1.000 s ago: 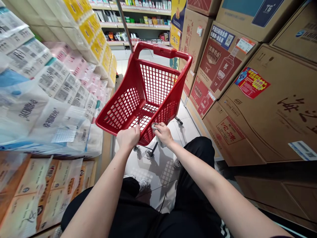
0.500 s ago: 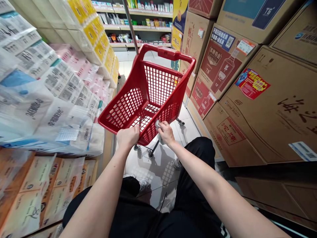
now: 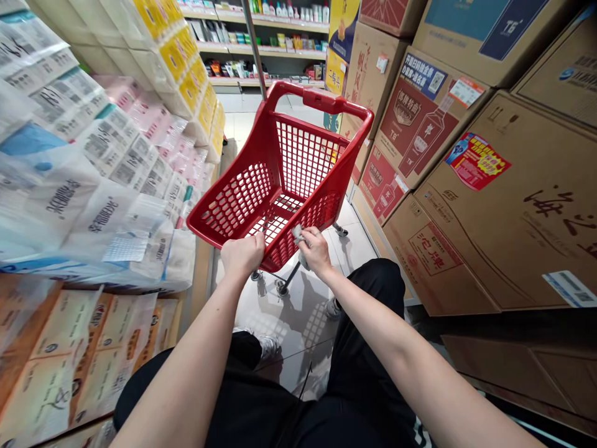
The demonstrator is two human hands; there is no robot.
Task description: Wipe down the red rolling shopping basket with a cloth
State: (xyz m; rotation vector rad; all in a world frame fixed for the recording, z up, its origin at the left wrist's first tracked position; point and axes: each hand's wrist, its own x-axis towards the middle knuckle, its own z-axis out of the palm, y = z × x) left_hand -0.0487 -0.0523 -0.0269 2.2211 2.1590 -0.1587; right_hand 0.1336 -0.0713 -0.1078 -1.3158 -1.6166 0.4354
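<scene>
A red plastic shopping cart [image 3: 224, 208] with a lattice basket stands in front of me, its looped handle on the far side. My left hand [image 3: 242, 254] is closed round the near rim of the basket, fingers curled over the edge. In my right hand [image 3: 316, 250] is a crumpled pale grey cloth [image 3: 298, 234], pressed against the outside of the basket's lattice wall on the right. Part of the cloth hangs below my fingers. Nothing lies in the basket where I can see into it.
Wrapped tissue packs [image 3: 121, 155] are piled on the left, above orange-and-cream packs [image 3: 112, 336]. Cardboard cartons [image 3: 471, 205] stack high on the right. Shelves of bottles and tubes [image 3: 270, 46] stand behind the cart. A metal pole [image 3: 253, 50] rises by its handle. Tiled floor [image 3: 298, 336] shows underneath.
The cart and both hands sit slightly differently in the view, mostly a small camera shift. My right hand stays at the lattice with the cloth; my left keeps its hold on the rim.
</scene>
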